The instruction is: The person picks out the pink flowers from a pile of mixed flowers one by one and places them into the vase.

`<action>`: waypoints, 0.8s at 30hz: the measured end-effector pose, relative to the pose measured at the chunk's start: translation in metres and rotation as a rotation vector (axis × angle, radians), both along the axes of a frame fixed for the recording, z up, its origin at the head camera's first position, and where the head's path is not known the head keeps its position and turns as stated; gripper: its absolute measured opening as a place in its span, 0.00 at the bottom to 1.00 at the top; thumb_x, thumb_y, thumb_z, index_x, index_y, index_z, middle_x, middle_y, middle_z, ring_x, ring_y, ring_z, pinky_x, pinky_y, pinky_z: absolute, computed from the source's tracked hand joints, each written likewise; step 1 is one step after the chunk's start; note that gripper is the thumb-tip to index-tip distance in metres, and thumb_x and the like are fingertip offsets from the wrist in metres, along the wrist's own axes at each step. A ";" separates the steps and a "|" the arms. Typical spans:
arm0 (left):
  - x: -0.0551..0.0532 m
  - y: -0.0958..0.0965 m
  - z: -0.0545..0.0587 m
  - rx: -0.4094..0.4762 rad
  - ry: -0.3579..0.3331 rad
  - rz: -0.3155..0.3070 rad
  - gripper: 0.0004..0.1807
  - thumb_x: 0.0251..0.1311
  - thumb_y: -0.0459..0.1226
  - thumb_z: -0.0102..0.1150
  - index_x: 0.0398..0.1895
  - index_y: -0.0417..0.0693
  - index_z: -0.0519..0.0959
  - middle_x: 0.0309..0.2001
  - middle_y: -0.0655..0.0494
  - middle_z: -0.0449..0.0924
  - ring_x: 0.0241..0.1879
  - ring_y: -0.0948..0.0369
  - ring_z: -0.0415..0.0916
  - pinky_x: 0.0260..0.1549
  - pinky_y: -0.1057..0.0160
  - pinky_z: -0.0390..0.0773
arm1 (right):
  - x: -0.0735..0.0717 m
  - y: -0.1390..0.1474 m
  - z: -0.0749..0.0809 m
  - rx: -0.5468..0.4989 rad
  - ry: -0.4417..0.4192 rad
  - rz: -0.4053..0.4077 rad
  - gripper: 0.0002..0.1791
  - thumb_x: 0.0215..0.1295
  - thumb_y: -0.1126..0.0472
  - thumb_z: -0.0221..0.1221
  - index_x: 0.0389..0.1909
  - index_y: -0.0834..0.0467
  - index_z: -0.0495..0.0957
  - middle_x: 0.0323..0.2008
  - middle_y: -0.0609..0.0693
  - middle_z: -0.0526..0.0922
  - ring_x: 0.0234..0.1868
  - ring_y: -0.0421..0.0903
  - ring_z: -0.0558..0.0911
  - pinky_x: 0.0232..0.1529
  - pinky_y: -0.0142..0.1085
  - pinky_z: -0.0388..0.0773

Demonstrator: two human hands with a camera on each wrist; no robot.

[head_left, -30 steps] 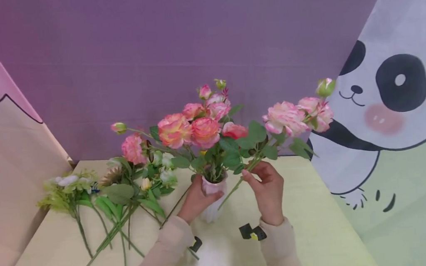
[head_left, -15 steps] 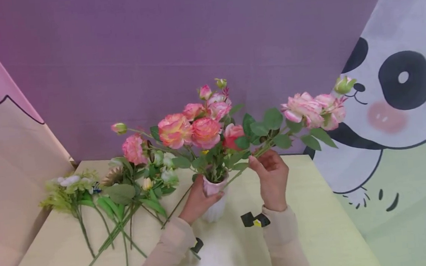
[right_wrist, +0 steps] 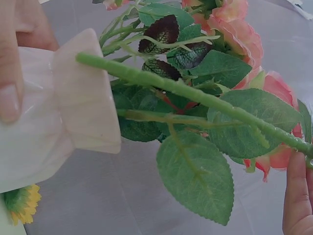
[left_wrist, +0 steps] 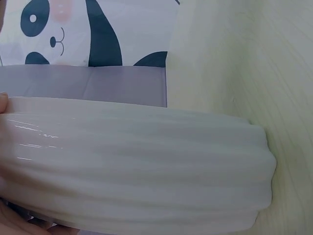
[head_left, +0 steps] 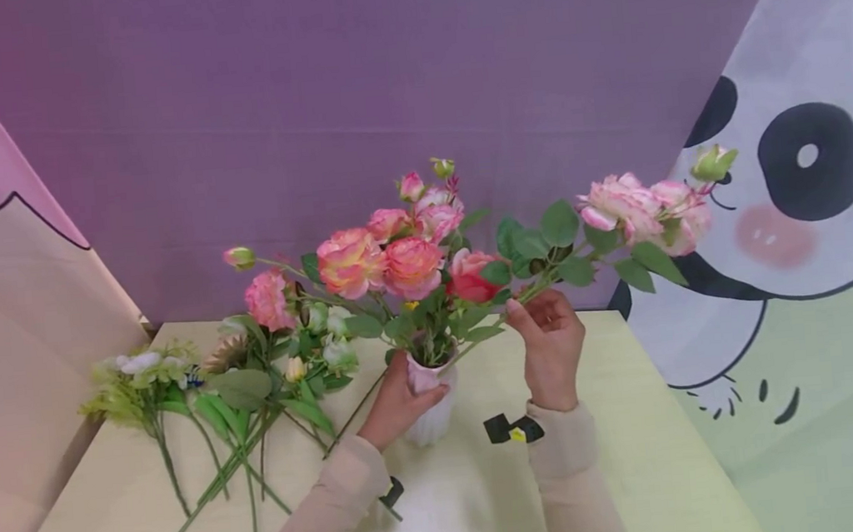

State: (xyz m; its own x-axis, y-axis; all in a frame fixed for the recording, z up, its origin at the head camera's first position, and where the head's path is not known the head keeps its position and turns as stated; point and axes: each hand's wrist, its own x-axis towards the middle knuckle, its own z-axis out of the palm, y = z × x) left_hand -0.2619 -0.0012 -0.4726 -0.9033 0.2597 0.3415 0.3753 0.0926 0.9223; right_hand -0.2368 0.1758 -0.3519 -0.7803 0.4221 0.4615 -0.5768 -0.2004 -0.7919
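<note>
The left hand [head_left: 400, 403] grips a white ribbed vase [head_left: 433, 422] near its neck, thumb across the front. Pink and orange roses [head_left: 354, 263] fill the vase, which stands upright on the table. To its right, the right hand [head_left: 553, 348] pinches the stem of a pale pink rose spray [head_left: 623, 204], leaning out to the right. In the right wrist view, the cut end of that green stem [right_wrist: 195, 95] overlaps the outside of the flared vase rim [right_wrist: 90, 98]; whether they touch I cannot tell. The left wrist view shows the vase's fluted lower body [left_wrist: 146, 166].
Several loose flowers with green stems [head_left: 242, 456] lie on the left part of the pale table [head_left: 636, 441]. White-flowered greenery [head_left: 137, 372] is at their left end. A purple backdrop [head_left: 411, 75] rises behind, and a panda-print cloth [head_left: 823, 335] hangs on the right.
The right hand has moved right and slightly up with the pale pink rose spray, and the stem's lower end has risen to the vase rim. The left hand stays on the vase.
</note>
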 end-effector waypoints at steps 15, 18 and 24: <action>-0.002 -0.001 -0.001 0.009 0.033 -0.026 0.45 0.49 0.33 0.70 0.68 0.43 0.55 0.64 0.42 0.64 0.63 0.48 0.63 0.63 0.47 0.62 | -0.004 0.000 0.006 -0.033 0.036 0.028 0.12 0.53 0.78 0.61 0.34 0.59 0.78 0.30 0.49 0.81 0.29 0.42 0.80 0.35 0.36 0.83; -0.002 -0.001 0.000 0.016 0.026 -0.033 0.45 0.48 0.32 0.70 0.69 0.45 0.55 0.65 0.43 0.63 0.65 0.50 0.61 0.64 0.48 0.60 | -0.005 0.000 0.007 -0.038 0.032 0.021 0.13 0.53 0.79 0.61 0.34 0.59 0.78 0.29 0.50 0.81 0.28 0.42 0.79 0.35 0.35 0.83; 0.001 -0.002 0.004 0.012 0.026 -0.034 0.44 0.49 0.32 0.69 0.68 0.42 0.55 0.64 0.41 0.63 0.64 0.48 0.62 0.63 0.47 0.62 | -0.006 -0.001 0.006 -0.057 0.050 0.020 0.14 0.53 0.80 0.61 0.33 0.59 0.78 0.28 0.49 0.81 0.27 0.41 0.79 0.34 0.34 0.83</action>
